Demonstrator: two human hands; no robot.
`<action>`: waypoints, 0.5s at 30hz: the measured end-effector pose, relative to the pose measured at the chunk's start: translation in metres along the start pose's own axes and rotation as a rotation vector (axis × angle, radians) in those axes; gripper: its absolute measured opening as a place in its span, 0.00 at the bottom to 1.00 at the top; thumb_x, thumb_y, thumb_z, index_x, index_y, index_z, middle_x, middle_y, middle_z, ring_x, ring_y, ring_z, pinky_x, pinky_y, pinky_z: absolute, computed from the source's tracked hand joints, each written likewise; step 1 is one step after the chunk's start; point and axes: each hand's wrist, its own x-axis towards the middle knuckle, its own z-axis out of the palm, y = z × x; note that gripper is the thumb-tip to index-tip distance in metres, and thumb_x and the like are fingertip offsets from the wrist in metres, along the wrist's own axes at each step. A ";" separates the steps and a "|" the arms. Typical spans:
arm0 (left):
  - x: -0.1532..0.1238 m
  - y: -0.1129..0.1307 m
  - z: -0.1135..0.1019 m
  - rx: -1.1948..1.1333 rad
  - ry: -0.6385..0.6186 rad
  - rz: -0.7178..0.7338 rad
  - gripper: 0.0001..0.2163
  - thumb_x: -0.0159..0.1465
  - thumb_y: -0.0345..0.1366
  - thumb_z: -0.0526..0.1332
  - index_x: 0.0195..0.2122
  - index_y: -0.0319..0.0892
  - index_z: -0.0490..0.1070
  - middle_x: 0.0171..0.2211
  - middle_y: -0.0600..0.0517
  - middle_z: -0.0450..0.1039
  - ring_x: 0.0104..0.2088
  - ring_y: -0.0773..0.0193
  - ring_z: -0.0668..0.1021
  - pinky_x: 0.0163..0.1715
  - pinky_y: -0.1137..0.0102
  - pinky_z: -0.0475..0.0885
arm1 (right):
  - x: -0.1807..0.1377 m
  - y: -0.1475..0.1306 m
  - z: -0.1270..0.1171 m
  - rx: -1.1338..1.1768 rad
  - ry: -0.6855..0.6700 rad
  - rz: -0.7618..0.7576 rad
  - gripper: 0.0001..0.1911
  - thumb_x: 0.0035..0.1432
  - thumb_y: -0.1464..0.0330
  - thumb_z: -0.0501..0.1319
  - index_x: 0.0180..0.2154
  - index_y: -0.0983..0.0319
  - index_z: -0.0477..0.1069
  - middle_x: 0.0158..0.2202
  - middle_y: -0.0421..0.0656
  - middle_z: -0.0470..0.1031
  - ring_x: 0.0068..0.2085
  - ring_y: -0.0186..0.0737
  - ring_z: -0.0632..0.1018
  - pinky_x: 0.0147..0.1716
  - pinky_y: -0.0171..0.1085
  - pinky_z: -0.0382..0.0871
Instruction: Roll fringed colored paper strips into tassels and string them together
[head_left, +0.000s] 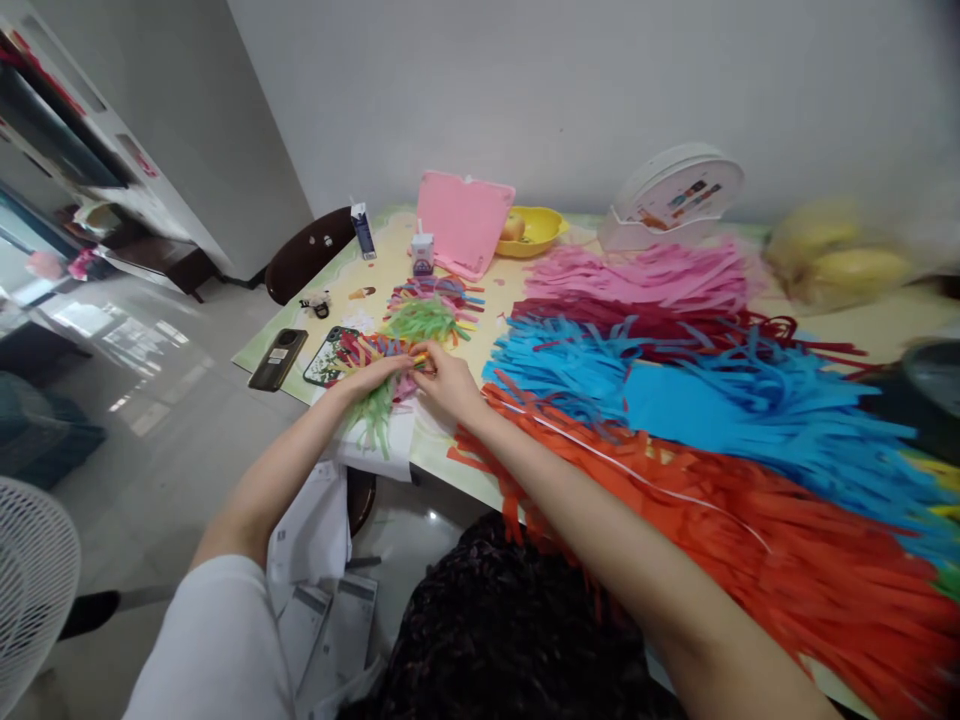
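Over the table's near left part, my left hand (388,367) and my right hand (447,382) meet at the fingertips. Both are closed on a small bundle of multicoloured fringe strips (422,362), with yellow and orange showing between the fingers. Green strips (369,415) hang below my left hand. A second small bunch, with a green fringe (426,318) on top, lies just beyond. Beside my left hand is a phone in a floral case (324,358). Orange fringe (675,490) spreads beneath and beyond my right forearm. The exact finger grip is small and partly hidden.
Blue fringe (675,405), dark red fringe (592,315) and pink fringe (637,275) lie to the right. Behind stand a pink tablet case (465,220), drink cartons (363,232) and a yellow bowl (541,230). Another phone (278,359) rests near the left edge. A fan (34,590) stands lower left.
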 end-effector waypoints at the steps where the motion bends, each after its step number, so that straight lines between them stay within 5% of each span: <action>1: -0.001 0.001 0.001 -0.015 -0.003 -0.006 0.18 0.61 0.46 0.62 0.45 0.38 0.79 0.48 0.45 0.80 0.56 0.50 0.75 0.60 0.60 0.65 | -0.001 -0.001 0.001 -0.022 -0.008 -0.029 0.15 0.57 0.68 0.59 0.48 0.61 0.71 0.30 0.39 0.73 0.32 0.38 0.73 0.37 0.33 0.63; 8: -0.003 0.005 0.002 -0.080 -0.038 -0.031 0.17 0.63 0.44 0.58 0.44 0.39 0.79 0.43 0.47 0.82 0.53 0.52 0.77 0.57 0.62 0.67 | 0.002 -0.004 0.008 -0.167 -0.026 -0.103 0.12 0.61 0.69 0.59 0.47 0.60 0.70 0.41 0.46 0.79 0.42 0.44 0.78 0.43 0.36 0.65; 15: -0.001 0.003 0.001 -0.108 -0.049 -0.021 0.17 0.64 0.44 0.57 0.43 0.38 0.78 0.46 0.45 0.81 0.55 0.51 0.76 0.59 0.59 0.66 | 0.004 -0.008 0.007 -0.218 -0.039 -0.126 0.10 0.63 0.69 0.58 0.46 0.60 0.72 0.42 0.48 0.80 0.44 0.46 0.78 0.45 0.37 0.65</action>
